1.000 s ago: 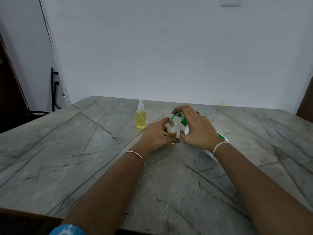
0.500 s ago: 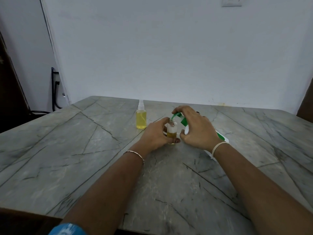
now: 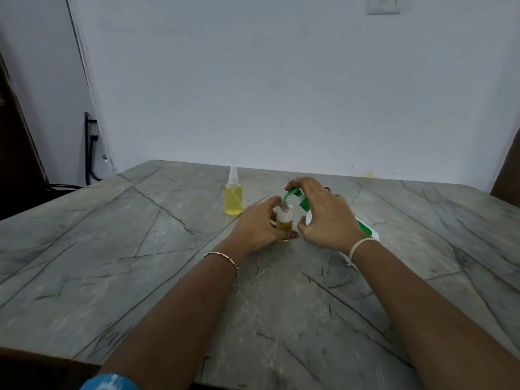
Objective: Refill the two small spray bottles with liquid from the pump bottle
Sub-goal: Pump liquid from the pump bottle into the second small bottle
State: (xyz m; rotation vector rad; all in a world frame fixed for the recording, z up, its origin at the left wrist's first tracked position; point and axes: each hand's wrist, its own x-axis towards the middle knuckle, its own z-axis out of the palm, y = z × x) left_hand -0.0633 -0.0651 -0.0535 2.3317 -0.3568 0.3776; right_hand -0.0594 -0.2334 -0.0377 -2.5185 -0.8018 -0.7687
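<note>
Left hand (image 3: pixel 261 223): fingers curled round a small clear plastic bottle (image 3: pixel 284 218), thumb laid across its front low down. Bottle upright on the table, mouth uncapped, yellow liquid in the lower part, upper part clear.

Right hand (image 3: pixel 326 218): clamped on the top of a green-and-white plastic pump bottle (image 3: pixel 367 230), fingers arched over the pump head, thumb tucked below against the white neck. Dark ring (image 3: pixel 327 188) on one finger. Pump bottle leans over, base down to the right behind the wrist, head up to the left. Its green spout (image 3: pixel 289 194) points down right at the small bottle's mouth; whether they touch, cannot tell.

Wrists: thin metal chain bracelet (image 3: pixel 222 256) on the left, pale band (image 3: pixel 360 244) on the right. Blue sleeve edge (image 3: pixel 112 382) at the bottom of view.

Second small clear spray bottle (image 3: pixel 233 199): upright, left of and beyond the left hand, apart from it. White sprayer top on, yellow liquid nearly to the shoulder.

All on a grey veined stone table (image 3: pixel 140 249). Pale wall behind, white switch plate (image 3: pixel 383 4) high up, black cable (image 3: pixel 88 153) in the left corner.
</note>
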